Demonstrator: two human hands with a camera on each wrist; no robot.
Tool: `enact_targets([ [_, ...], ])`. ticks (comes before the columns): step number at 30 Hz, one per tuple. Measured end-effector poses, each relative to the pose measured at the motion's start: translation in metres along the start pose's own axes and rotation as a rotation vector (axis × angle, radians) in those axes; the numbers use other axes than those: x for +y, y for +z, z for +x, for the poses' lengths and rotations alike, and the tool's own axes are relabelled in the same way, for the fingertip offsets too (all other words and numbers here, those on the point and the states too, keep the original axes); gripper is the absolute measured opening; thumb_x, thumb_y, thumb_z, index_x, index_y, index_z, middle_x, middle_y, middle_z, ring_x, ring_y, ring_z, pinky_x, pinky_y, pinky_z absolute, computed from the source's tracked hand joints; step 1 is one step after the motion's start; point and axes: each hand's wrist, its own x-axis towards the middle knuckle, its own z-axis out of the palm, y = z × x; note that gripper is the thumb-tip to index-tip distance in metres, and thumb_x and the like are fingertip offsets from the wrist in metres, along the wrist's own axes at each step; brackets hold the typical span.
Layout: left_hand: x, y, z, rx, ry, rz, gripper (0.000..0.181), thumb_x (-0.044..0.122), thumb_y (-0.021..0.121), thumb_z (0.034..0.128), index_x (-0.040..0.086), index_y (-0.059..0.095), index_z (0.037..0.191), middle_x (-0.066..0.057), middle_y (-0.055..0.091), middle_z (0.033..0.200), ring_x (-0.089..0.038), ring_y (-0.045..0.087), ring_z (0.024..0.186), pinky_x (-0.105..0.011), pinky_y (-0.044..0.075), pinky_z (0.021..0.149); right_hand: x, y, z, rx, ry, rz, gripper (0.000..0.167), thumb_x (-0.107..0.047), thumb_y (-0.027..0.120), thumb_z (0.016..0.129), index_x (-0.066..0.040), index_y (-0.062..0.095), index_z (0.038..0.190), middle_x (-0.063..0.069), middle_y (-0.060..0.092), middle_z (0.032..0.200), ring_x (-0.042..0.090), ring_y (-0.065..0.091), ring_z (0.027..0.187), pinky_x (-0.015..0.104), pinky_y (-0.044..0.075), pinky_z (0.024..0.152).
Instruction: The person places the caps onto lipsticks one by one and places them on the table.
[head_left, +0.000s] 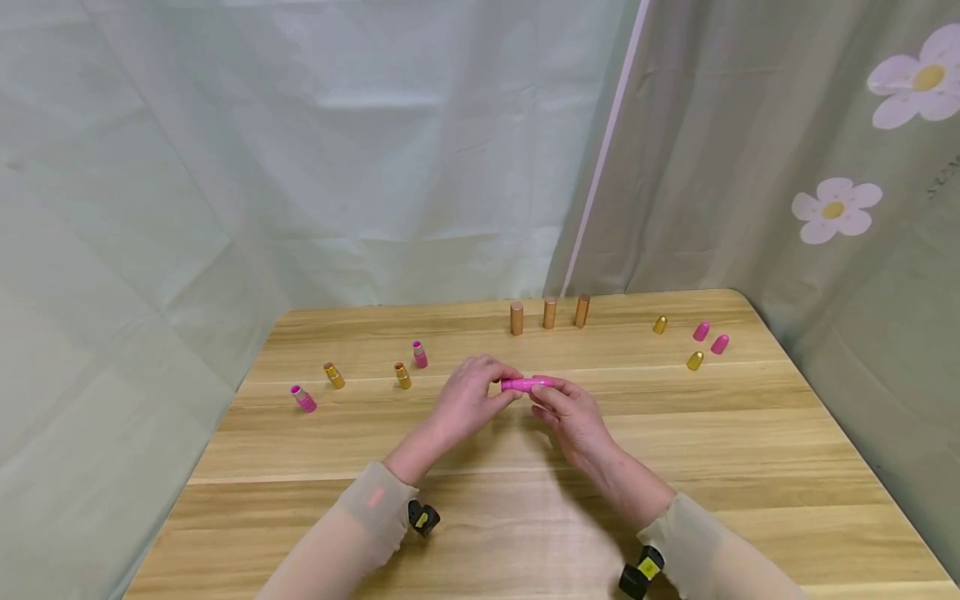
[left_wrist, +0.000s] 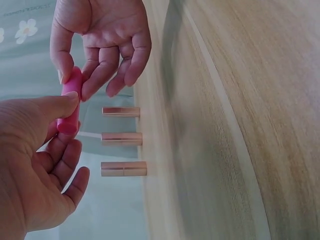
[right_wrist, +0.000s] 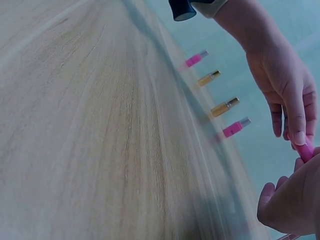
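Note:
A pink lipstick tube (head_left: 527,384) is held level above the middle of the table, between both hands. My left hand (head_left: 471,393) pinches its left end between thumb and fingers, and my right hand (head_left: 576,418) pinches the right end. In the left wrist view the tube (left_wrist: 69,112) looks like one continuous piece with a rounded, flat-faced near end. The right wrist view shows just a bit of the pink tube (right_wrist: 304,150), largely covered by the hands.
Open lipstick bases, pink (head_left: 304,400) and gold (head_left: 403,377), stand at left. Three copper-coloured tubes (head_left: 550,313) stand upright along the back edge. Gold (head_left: 696,361) and pink bullet-shaped caps (head_left: 720,344) are at right. A curtain (head_left: 420,167) hangs behind the wooden table (head_left: 750,467).

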Motion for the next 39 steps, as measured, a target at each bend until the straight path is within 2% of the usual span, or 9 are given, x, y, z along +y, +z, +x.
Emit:
enact_targets([
  [7, 0.000, 0.001, 0.002, -0.011, -0.015, -0.020, 0.022, 0.024, 0.079, 0.0921, 0.016, 0.076, 0.112, 0.003, 0.068, 0.106, -0.020, 0.058, 0.099, -0.038, 0.046, 0.085, 0.000, -0.002, 0.002, -0.004, -0.025, -0.007, 0.022, -0.003, 0.070, 0.094, 0.005, 0.065, 0.114, 0.006, 0.067, 0.107, 0.021, 0.063, 0.105, 0.051, 0.040, 0.112],
  [13, 0.000, 0.003, 0.004, -0.015, -0.017, -0.001, 0.022, 0.026, 0.079, 0.0914, 0.017, 0.076, 0.111, 0.003, 0.070, 0.107, -0.022, 0.060, 0.100, -0.039, 0.046, 0.088, -0.003, -0.002, 0.001, -0.016, -0.058, -0.048, 0.031, -0.006, 0.073, 0.093, 0.007, 0.064, 0.120, 0.007, 0.065, 0.111, 0.021, 0.062, 0.105, 0.051, 0.041, 0.110],
  [16, -0.001, 0.004, 0.005, -0.013, -0.023, 0.014, 0.021, 0.027, 0.080, 0.0911, 0.017, 0.075, 0.109, 0.002, 0.070, 0.107, -0.021, 0.060, 0.100, -0.040, 0.046, 0.089, -0.005, -0.003, 0.001, -0.032, -0.074, -0.082, 0.036, -0.008, 0.073, 0.094, 0.008, 0.063, 0.124, 0.005, 0.065, 0.111, 0.020, 0.061, 0.104, 0.046, 0.045, 0.105],
  [21, -0.005, 0.006, 0.007, -0.007, -0.045, 0.028, 0.018, 0.027, 0.080, 0.0910, 0.019, 0.074, 0.106, 0.002, 0.068, 0.105, -0.020, 0.058, 0.097, -0.038, 0.046, 0.085, -0.007, -0.005, 0.001, -0.064, -0.127, -0.176, 0.037, -0.009, 0.072, 0.095, 0.006, 0.064, 0.129, 0.008, 0.066, 0.119, 0.020, 0.060, 0.108, 0.038, 0.048, 0.098],
  [27, -0.017, 0.010, 0.014, -0.004, -0.069, 0.014, 0.017, 0.024, 0.079, 0.0919, 0.017, 0.073, 0.106, 0.003, 0.072, 0.102, -0.022, 0.062, 0.099, -0.039, 0.049, 0.086, -0.014, -0.011, 0.001, -0.138, -0.180, -0.315, 0.038, -0.010, 0.067, 0.099, 0.001, 0.062, 0.135, 0.015, 0.067, 0.129, 0.023, 0.061, 0.121, 0.033, 0.048, 0.101],
  [34, -0.036, 0.016, 0.024, -0.008, -0.203, -0.018, 0.021, 0.022, 0.075, 0.0936, 0.012, 0.071, 0.112, 0.000, 0.073, 0.104, -0.022, 0.065, 0.101, -0.040, 0.053, 0.090, -0.020, -0.032, 0.006, -0.143, -0.206, -0.495, 0.036, -0.011, 0.063, 0.102, -0.001, 0.062, 0.136, 0.016, 0.069, 0.126, 0.026, 0.061, 0.123, 0.025, 0.049, 0.099],
  [39, -0.047, 0.017, 0.031, -0.014, -0.239, -0.030, 0.024, 0.019, 0.075, 0.0926, 0.008, 0.069, 0.113, -0.004, 0.072, 0.104, -0.024, 0.066, 0.099, -0.041, 0.054, 0.088, -0.028, -0.050, 0.007, -0.145, -0.260, -0.652, 0.037, -0.014, 0.064, 0.102, 0.002, 0.061, 0.136, 0.015, 0.069, 0.125, 0.027, 0.061, 0.121, 0.022, 0.049, 0.095],
])
